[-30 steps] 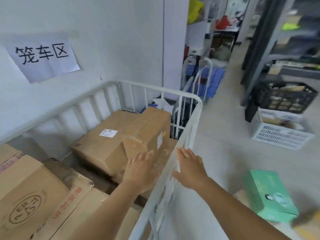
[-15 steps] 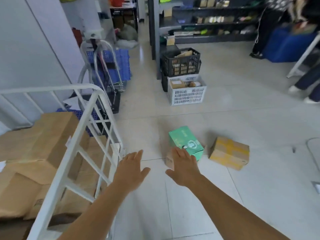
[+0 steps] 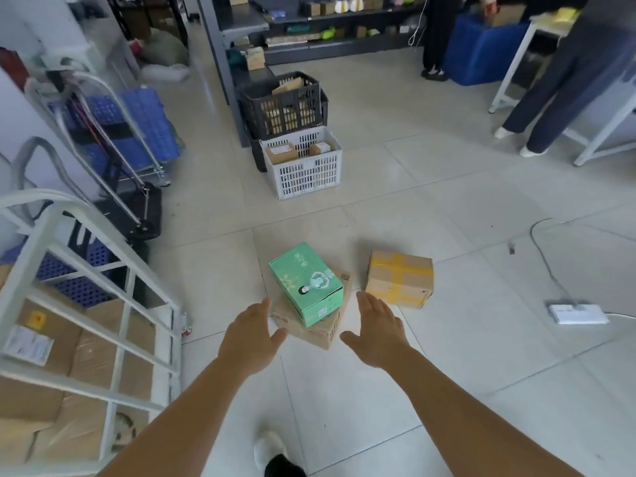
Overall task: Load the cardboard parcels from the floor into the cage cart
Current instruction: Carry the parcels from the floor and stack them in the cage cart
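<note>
two hands, left hand (image 3: 253, 333) and right hand (image 3: 377, 330), both spread flat and empty, flanking the green box (image 3: 305, 283) stacked on a brown parcel (image 3: 320, 330) on the floor. stack sits dead ahead between the palms, long axis running away-left. taped parcel (image 3: 399, 278) lies nearer the right. cage cart (image 3: 86, 270) is off left.

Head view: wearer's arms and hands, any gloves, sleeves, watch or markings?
None visible. The left hand and right hand are bare, no gloves, rings or watch. Both forearms are uncovered as far as the frame shows; no sleeve edge, cable or marking in view.
</note>
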The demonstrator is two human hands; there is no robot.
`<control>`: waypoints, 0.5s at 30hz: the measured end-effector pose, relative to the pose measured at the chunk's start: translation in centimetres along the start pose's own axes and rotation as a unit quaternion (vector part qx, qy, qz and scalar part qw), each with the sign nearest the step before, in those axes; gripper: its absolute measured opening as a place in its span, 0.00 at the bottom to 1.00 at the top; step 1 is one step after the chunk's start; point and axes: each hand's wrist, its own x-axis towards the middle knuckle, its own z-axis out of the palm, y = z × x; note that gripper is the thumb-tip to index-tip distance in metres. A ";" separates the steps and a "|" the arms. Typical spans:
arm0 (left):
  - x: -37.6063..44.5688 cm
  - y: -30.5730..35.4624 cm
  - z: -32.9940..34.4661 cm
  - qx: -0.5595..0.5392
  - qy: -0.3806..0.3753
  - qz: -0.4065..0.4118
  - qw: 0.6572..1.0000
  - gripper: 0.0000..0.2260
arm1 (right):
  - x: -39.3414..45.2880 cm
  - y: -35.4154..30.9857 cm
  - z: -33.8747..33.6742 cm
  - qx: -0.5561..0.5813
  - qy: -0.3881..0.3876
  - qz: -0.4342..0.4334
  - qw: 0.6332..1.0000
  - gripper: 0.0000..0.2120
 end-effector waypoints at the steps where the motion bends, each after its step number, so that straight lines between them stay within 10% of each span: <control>1: 1.1 0.2 -0.1 -0.002 -0.005 0.002 1.000 0.30 | 0.8 0.2 0.0 0.005 -0.001 0.008 1.000 0.40; 15: 23.1 -5.4 -2.1 0.055 -0.063 0.021 0.996 0.31 | 19.2 -2.7 0.0 -0.005 -0.021 0.079 0.997 0.40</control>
